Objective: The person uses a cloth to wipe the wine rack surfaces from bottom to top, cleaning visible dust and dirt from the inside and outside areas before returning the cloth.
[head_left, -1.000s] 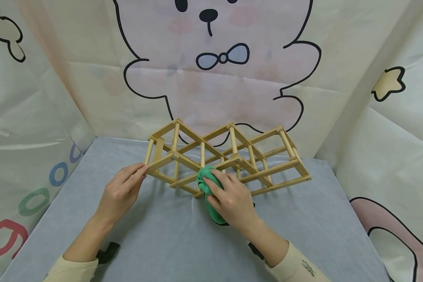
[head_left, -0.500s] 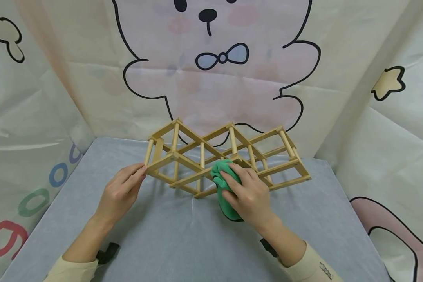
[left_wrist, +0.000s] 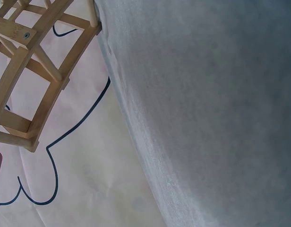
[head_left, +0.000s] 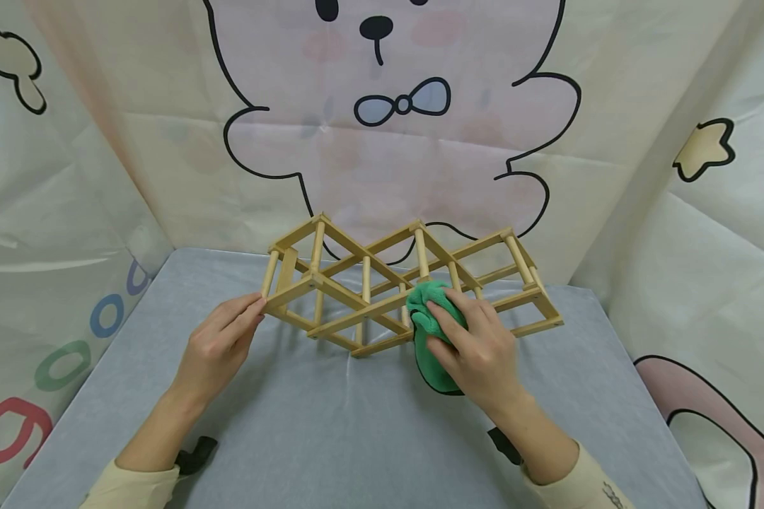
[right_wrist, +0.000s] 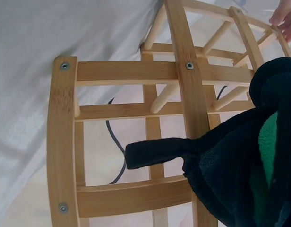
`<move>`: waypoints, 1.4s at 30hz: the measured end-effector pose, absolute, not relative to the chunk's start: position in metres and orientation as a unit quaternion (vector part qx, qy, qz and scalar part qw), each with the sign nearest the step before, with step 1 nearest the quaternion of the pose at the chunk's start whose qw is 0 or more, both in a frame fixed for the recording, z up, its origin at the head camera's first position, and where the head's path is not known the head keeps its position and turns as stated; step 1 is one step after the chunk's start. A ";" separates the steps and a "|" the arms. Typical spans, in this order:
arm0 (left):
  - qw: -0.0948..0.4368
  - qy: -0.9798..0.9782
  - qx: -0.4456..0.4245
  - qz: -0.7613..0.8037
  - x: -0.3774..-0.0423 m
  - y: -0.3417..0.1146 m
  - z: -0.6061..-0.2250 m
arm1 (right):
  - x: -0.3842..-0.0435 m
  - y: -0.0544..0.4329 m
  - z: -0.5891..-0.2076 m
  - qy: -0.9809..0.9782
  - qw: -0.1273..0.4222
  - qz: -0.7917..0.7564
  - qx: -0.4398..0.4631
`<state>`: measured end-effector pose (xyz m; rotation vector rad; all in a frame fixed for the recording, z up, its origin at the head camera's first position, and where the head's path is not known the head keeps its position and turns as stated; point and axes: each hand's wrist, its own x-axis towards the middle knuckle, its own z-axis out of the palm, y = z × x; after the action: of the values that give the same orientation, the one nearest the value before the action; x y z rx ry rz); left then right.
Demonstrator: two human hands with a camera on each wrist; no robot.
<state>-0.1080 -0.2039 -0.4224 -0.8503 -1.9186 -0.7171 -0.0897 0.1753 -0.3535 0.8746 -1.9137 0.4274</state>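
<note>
A light wooden lattice rack [head_left: 356, 316], made of crossed slats and round dowels, stands stretched out on the table. At its left end my left hand [head_left: 219, 350] pinches the near corner between thumb and fingers. My right hand [head_left: 480, 353] grips a bunched green cloth [head_left: 436, 360] and holds it against the rack's front slats, right of the middle. Dark edging and a dark hanging loop [right_wrist: 155, 152] of the cloth show in the right wrist view. The left wrist view catches the rack's end [left_wrist: 50, 97] and only a sliver of a finger.
A grey-blue cloth covers the table [head_left: 331, 438]. Behind the rack hangs a pale backdrop [head_left: 178, 141] with a cartoon bear, and similar sheets close off both sides. Dark straps [head_left: 197, 454] show under the wrists.
My right hand has slid rightward along the rack's front with the green cloth, from near its middle. The left hand and the rack have stayed in place.
</note>
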 end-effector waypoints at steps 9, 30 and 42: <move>0.449 -0.777 -0.339 -0.284 -0.108 -0.205 -0.423 | -0.092 0.185 -0.360 -0.788 0.473 0.168 0.356; 0.450 -0.774 -0.342 -0.285 -0.110 -0.204 -0.424 | -0.082 0.226 -0.391 -0.816 0.446 0.146 0.337; 0.452 -0.773 -0.340 -0.287 -0.109 -0.203 -0.424 | -0.080 0.256 -0.381 -0.825 0.461 0.129 0.300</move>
<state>-0.1092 -0.2033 -0.4242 -0.8409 -1.9093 -0.7084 -0.0803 0.2559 -0.3805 0.7388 -2.0305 0.3164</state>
